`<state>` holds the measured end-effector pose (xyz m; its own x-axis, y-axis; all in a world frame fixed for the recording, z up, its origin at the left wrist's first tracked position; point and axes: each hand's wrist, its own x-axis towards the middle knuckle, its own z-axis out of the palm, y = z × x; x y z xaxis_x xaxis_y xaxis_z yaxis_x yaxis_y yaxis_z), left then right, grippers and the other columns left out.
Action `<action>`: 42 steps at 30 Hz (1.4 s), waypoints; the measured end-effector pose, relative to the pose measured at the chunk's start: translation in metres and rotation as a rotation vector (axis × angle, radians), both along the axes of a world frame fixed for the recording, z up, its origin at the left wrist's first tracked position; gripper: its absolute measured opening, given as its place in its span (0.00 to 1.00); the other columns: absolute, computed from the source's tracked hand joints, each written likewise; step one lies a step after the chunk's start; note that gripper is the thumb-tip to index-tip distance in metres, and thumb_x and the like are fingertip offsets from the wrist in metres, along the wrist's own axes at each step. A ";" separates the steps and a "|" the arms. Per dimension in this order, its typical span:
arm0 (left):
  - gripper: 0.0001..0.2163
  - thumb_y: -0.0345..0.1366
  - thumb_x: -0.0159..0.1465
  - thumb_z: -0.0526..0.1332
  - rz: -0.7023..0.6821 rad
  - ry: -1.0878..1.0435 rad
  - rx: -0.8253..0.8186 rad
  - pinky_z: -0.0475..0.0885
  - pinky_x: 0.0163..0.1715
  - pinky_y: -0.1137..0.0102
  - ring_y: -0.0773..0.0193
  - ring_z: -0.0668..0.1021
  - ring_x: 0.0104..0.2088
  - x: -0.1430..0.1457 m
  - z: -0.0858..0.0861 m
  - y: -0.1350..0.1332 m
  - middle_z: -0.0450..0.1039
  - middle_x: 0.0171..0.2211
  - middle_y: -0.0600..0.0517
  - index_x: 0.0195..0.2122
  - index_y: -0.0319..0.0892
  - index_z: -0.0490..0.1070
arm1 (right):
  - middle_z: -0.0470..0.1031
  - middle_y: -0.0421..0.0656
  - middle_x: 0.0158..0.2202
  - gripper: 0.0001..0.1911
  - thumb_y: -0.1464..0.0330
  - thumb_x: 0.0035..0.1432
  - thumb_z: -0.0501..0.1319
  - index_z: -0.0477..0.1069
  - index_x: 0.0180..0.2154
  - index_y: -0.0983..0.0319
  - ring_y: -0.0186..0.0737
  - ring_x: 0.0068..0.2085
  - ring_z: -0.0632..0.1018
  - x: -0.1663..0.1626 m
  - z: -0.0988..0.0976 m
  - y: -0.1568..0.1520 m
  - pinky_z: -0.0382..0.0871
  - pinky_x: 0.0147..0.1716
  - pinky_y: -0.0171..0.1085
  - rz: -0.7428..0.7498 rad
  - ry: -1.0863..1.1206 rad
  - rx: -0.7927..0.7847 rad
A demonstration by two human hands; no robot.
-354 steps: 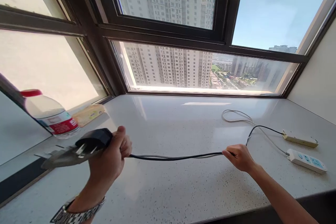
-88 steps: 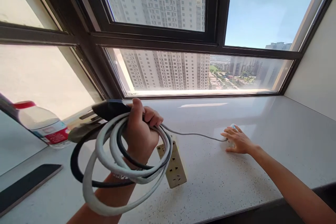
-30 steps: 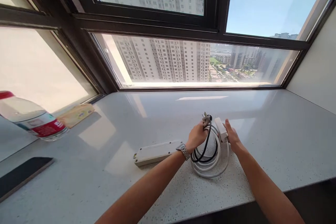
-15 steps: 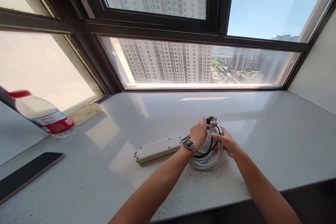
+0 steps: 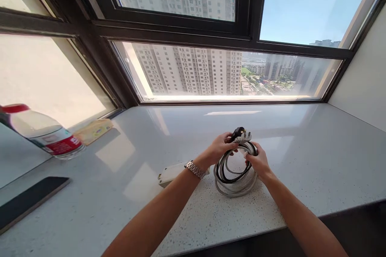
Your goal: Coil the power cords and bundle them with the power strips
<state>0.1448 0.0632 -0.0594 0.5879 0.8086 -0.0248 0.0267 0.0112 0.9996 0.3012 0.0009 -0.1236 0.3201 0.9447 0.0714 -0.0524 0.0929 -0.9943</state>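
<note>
Two cords, one white and one black, are wound into a single coil [image 5: 233,188] that lies on the pale speckled bench [image 5: 301,156], near the middle of its front edge. At the coil's far side we see the plugs [image 5: 240,134] sticking up, a black one and a white one together. Our left hand [image 5: 220,148] is closed on the plugs from the left, thumb and fingers pinched about the black one. Our right hand [image 5: 257,161] grips the coil's right side, fingers curled over the loops. A metal watch [image 5: 194,168] sits on the left wrist, and just behind it a beige power strip [image 5: 169,173] lies flat, partly hidden by the forearm. Well off to the left we see a clear bottle [image 5: 45,134] with a red cap, a yellow packet [image 5: 94,130] near it under the window frame [image 5: 99,60], and a flat dark slab [image 5: 30,200] at the bench's near left edge.
</note>
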 end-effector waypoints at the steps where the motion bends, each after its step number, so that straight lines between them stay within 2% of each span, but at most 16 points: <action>1: 0.22 0.38 0.51 0.69 0.049 -0.051 -0.062 0.71 0.24 0.74 0.66 0.76 0.28 -0.001 0.001 -0.002 0.73 0.35 0.47 0.44 0.36 0.65 | 0.69 0.33 0.21 0.26 0.69 0.38 0.62 0.66 0.44 0.62 0.34 0.20 0.70 0.000 0.000 0.000 0.66 0.18 0.33 -0.010 -0.005 0.013; 5: 0.17 0.34 0.58 0.66 0.276 -0.169 -0.266 0.75 0.25 0.69 0.64 0.78 0.25 0.001 0.004 -0.004 0.75 0.35 0.46 0.43 0.38 0.60 | 0.69 0.33 0.23 0.27 0.69 0.38 0.60 0.66 0.45 0.61 0.32 0.20 0.69 -0.002 -0.003 -0.001 0.66 0.17 0.31 -0.087 -0.068 0.089; 8: 0.13 0.34 0.63 0.61 0.339 -0.154 -0.324 0.74 0.22 0.71 0.66 0.77 0.22 0.001 0.008 -0.004 0.75 0.32 0.48 0.45 0.39 0.60 | 0.68 0.34 0.25 0.28 0.70 0.40 0.59 0.65 0.47 0.60 0.31 0.20 0.67 -0.002 -0.005 -0.002 0.65 0.18 0.31 -0.125 -0.129 0.142; 14: 0.11 0.38 0.65 0.58 0.162 -0.034 -0.297 0.70 0.18 0.76 0.68 0.74 0.18 0.000 0.012 -0.010 0.70 0.24 0.51 0.45 0.38 0.63 | 0.70 0.39 0.35 0.28 0.70 0.42 0.59 0.64 0.50 0.59 0.35 0.28 0.69 -0.001 0.001 -0.009 0.67 0.27 0.33 -0.235 -0.290 0.279; 18: 0.11 0.40 0.63 0.59 0.183 0.002 -0.213 0.67 0.16 0.77 0.71 0.72 0.18 0.007 0.008 -0.016 0.65 0.26 0.55 0.42 0.39 0.63 | 0.71 0.42 0.38 0.29 0.69 0.42 0.58 0.63 0.50 0.59 0.38 0.33 0.69 -0.002 0.005 -0.011 0.67 0.31 0.34 -0.367 -0.339 0.301; 21: 0.11 0.44 0.66 0.53 0.221 0.054 -0.153 0.62 0.13 0.78 0.72 0.70 0.16 0.013 0.004 -0.018 0.64 0.27 0.56 0.40 0.40 0.62 | 0.71 0.43 0.40 0.30 0.69 0.43 0.59 0.62 0.51 0.60 0.39 0.34 0.70 -0.001 0.004 -0.010 0.67 0.32 0.35 -0.410 -0.329 0.306; 23: 0.13 0.45 0.67 0.49 0.205 0.086 -0.115 0.60 0.13 0.78 0.72 0.69 0.15 0.016 0.001 -0.017 0.64 0.25 0.56 0.36 0.39 0.63 | 0.71 0.44 0.41 0.30 0.68 0.43 0.60 0.62 0.52 0.60 0.39 0.36 0.71 -0.001 0.002 -0.009 0.68 0.34 0.35 -0.435 -0.327 0.329; 25: 0.15 0.45 0.66 0.50 0.147 0.111 -0.067 0.61 0.14 0.78 0.72 0.68 0.15 0.016 -0.001 -0.016 0.62 0.21 0.56 0.31 0.38 0.64 | 0.71 0.45 0.43 0.30 0.68 0.44 0.60 0.62 0.52 0.60 0.40 0.38 0.72 0.000 0.002 -0.009 0.68 0.36 0.35 -0.456 -0.331 0.358; 28: 0.16 0.46 0.62 0.54 0.070 0.132 0.025 0.63 0.16 0.77 0.72 0.67 0.15 0.015 -0.002 -0.015 0.62 0.17 0.56 0.27 0.37 0.66 | 0.72 0.48 0.45 0.32 0.68 0.44 0.61 0.61 0.54 0.61 0.43 0.42 0.73 0.001 0.005 -0.011 0.69 0.39 0.38 -0.446 -0.341 0.364; 33: 0.18 0.48 0.58 0.59 0.009 0.223 0.032 0.62 0.15 0.76 0.71 0.66 0.14 0.014 0.004 -0.013 0.63 0.15 0.56 0.37 0.36 0.74 | 0.73 0.48 0.44 0.34 0.67 0.42 0.62 0.62 0.54 0.61 0.45 0.41 0.73 0.005 0.014 -0.016 0.70 0.35 0.38 -0.459 -0.357 0.331; 35: 0.18 0.49 0.55 0.61 -0.016 0.259 0.010 0.64 0.16 0.75 0.72 0.64 0.14 0.015 0.003 -0.009 0.61 0.15 0.57 0.34 0.36 0.74 | 0.74 0.47 0.41 0.34 0.68 0.41 0.62 0.64 0.54 0.61 0.43 0.37 0.73 0.007 0.016 -0.017 0.69 0.32 0.36 -0.455 -0.383 0.331; 37: 0.19 0.51 0.53 0.62 -0.037 0.305 -0.003 0.63 0.16 0.74 0.73 0.62 0.14 0.016 -0.002 -0.004 0.59 0.15 0.58 0.27 0.37 0.71 | 0.75 0.45 0.40 0.34 0.68 0.41 0.62 0.65 0.54 0.60 0.40 0.33 0.73 0.010 0.017 -0.017 0.68 0.30 0.36 -0.433 -0.423 0.309; 39: 0.23 0.57 0.52 0.60 -0.030 0.337 0.001 0.60 0.15 0.74 0.72 0.61 0.14 0.016 -0.009 0.000 0.58 0.15 0.57 0.22 0.38 0.65 | 0.75 0.43 0.39 0.34 0.69 0.41 0.61 0.65 0.54 0.60 0.39 0.32 0.72 0.013 0.018 -0.016 0.68 0.30 0.35 -0.395 -0.455 0.273; 42: 0.31 0.67 0.53 0.48 -0.032 0.359 0.052 0.59 0.16 0.74 0.71 0.62 0.15 0.013 -0.014 0.000 0.59 0.15 0.55 0.20 0.39 0.62 | 0.76 0.42 0.40 0.31 0.69 0.41 0.61 0.68 0.52 0.59 0.40 0.34 0.73 0.017 0.018 -0.014 0.68 0.32 0.35 -0.303 -0.455 0.230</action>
